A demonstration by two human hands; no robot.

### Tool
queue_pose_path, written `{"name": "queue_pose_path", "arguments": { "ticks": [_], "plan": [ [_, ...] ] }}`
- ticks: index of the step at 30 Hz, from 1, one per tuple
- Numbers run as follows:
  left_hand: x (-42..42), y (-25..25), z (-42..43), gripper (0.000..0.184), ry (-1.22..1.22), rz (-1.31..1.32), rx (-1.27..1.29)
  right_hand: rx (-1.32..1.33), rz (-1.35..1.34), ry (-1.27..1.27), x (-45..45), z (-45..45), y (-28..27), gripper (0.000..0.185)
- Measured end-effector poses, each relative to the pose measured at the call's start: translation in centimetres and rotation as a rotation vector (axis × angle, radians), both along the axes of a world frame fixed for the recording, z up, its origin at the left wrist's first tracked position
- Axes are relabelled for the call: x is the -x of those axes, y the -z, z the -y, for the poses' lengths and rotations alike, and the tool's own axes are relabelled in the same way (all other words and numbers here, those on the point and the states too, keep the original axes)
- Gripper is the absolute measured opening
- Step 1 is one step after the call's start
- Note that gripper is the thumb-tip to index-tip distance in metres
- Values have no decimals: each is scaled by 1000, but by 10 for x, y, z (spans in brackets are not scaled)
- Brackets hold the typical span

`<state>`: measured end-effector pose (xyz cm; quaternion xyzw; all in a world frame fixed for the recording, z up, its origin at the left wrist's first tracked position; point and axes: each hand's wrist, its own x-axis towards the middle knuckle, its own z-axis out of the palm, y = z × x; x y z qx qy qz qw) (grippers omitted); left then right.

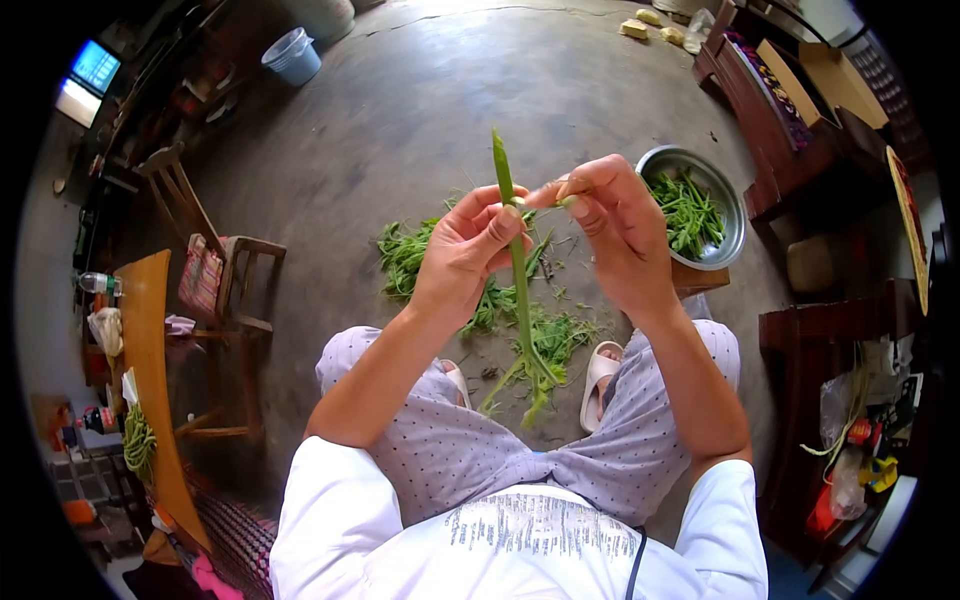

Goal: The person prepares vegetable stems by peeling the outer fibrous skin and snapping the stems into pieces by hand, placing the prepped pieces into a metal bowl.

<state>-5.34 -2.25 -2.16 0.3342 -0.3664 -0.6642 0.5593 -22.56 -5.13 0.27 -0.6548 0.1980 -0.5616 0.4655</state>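
Note:
Upright in front of me is a long green vegetable stem (521, 290), with a pointed tip at the top and thin leafy tendrils hanging from its lower end. My left hand (468, 240) is closed on its upper part, gripping it between thumb and fingers. Just to the right, at the same height, my right hand (625, 225) is closed in a pinch on a small green piece (568, 201), partly covered by the fingertips. Below both hands, a heap of leafy green trimmings (405, 260) lies on the floor between my feet and beyond.
A metal basin (740, 225) of cut green stems (688, 210) stands at the right on a low wooden support (700, 279). At the left are a wooden chair (215, 240) and a table edge (150, 350). A pale blue bucket (292, 58) sits farther back on the concrete floor (430, 110).

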Motion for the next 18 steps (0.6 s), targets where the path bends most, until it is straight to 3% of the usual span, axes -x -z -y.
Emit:
{"name": "queue_pose_path", "arguments": {
  "ticks": [7, 10, 18],
  "plan": [
    [-35, 2, -1, 27, -75, -222, -118, -188, 128, -132, -18, -5, 0, 6],
    [-46, 3, -5, 27, -137, -242, -153, -297, 136, -185, -9, -6, -5, 8],
    [-86, 18, -4, 23, -388, -178, -165, -282, 196, -264, 42, 1, -23, 13]
  ]
}}
